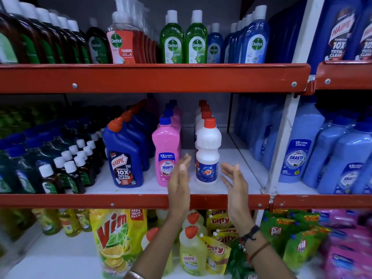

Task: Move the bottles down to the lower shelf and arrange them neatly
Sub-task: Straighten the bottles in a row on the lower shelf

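Both arms reach up and forward, side by side. The left hand [179, 179] is open, with its fingers straight and close together, pointing up. Its palm faces the other hand. The right hand [234, 183] is open too, with its fingers a bit bent and its palm facing left. The hands are apart and hold nothing. The right wrist has thin bands on it.

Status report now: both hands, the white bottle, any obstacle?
Left hand open, empty. Right hand open, empty. White Rin bottle upright on middle shelf, between the palms, not gripped. Pink Shakti bottle close beside left hand.
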The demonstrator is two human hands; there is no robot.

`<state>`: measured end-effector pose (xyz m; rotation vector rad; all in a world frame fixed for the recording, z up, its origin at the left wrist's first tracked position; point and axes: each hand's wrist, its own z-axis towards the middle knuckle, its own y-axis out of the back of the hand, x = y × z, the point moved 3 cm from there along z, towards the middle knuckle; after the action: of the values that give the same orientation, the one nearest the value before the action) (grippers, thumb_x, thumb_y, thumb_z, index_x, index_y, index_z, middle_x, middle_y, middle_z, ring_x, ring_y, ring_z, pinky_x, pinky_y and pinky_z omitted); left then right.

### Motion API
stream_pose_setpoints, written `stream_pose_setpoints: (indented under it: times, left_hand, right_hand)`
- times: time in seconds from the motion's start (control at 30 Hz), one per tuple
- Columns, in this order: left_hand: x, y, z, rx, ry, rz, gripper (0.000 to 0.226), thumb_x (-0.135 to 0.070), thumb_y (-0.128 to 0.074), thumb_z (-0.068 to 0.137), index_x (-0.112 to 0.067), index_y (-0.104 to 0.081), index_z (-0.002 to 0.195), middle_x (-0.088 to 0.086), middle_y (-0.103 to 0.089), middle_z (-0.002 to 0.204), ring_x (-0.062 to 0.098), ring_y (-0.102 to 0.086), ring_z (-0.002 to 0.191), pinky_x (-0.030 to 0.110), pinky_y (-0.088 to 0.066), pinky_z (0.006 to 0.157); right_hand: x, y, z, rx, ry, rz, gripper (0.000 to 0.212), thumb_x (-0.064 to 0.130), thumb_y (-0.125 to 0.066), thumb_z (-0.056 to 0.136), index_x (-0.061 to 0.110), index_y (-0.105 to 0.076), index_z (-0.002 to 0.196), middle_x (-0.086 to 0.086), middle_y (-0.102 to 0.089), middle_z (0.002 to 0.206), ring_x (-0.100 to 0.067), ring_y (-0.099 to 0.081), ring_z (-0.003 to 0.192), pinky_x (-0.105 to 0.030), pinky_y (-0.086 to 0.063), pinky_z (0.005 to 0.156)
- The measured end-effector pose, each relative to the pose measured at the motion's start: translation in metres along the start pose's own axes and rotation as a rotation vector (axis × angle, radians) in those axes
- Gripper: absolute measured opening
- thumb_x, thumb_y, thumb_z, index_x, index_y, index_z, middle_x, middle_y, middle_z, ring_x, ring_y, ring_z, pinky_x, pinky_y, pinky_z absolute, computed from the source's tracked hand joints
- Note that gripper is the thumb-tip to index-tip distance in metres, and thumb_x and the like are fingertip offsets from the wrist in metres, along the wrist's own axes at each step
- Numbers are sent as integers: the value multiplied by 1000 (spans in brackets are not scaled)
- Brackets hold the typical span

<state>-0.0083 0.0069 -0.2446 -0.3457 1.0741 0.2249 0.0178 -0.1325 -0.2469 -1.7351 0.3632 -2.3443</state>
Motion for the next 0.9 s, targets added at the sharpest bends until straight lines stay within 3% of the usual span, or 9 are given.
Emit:
stream_pose_setpoints:
  times: [0.1,0.17,0.3,0.37,0.47,0.57,0.77,0.9]
  left_hand:
    - [-5,35,-4,-256,-169,-20,34,-43,-38,95,-30,-62,116,-14,-59,125,8,-53,120,19,-46,95]
    - [-8,58,7,-282,-157,-15,36,-43,-37,96,-28,-57,123,-8,-52,131,-1,-50,119,11,-44,92]
    - [-7,79,29,-48,44,-52,48,-57,-28,92,-39,-41,135,-16,-44,139,-11,-44,116,33,-40,102]
    - [-7,81,33,42,105,-74,49,-57,-27,89,-42,-45,132,-13,-49,139,0,-50,122,40,-39,106]
    - [-7,85,34,68,171,-116,44,-57,-26,92,-43,-54,124,-1,-52,142,14,-51,127,48,-37,111]
    - [-7,88,37,69,202,-121,39,-50,-22,100,-44,-56,119,-4,-55,138,14,-52,125,50,-39,110]
    - [-7,88,37,82,209,-102,38,-49,-20,102,-48,-56,116,-18,-59,123,9,-53,122,48,-39,110]
    - [-8,88,36,107,185,-87,43,-59,-26,91,-46,-55,121,-15,-59,127,12,-52,125,49,-38,111]
  right_hand:
    - [-14,-24,-15,124,20,26,35,38,-41,88,18,-70,92,1,-72,98,-13,-65,100,-36,-48,99]
    - [-18,-48,-18,239,-29,-4,33,39,-40,89,22,-67,97,4,-70,103,-10,-64,103,-35,-46,101]
    - [-17,-85,-11,292,-110,49,31,38,-27,99,33,-56,108,18,-59,112,4,-54,106,-23,-41,95]
    - [-20,-93,-3,275,-165,71,36,42,-26,98,29,-55,114,15,-60,111,2,-55,103,-23,-44,89]
    - [-22,-99,2,273,-244,75,48,46,-26,97,19,-55,124,-1,-59,121,-9,-57,104,-35,-43,98]
    - [-22,-99,2,262,-234,56,51,44,-25,97,15,-55,127,-6,-59,123,-11,-57,104,-40,-42,101]
    - [-22,-101,0,208,-185,52,43,42,-25,98,21,-59,115,-4,-60,116,-15,-57,102,-43,-43,101]
    - [-20,-103,-2,188,-163,35,47,44,-25,98,19,-57,121,-6,-59,121,-16,-57,108,-35,-46,96]
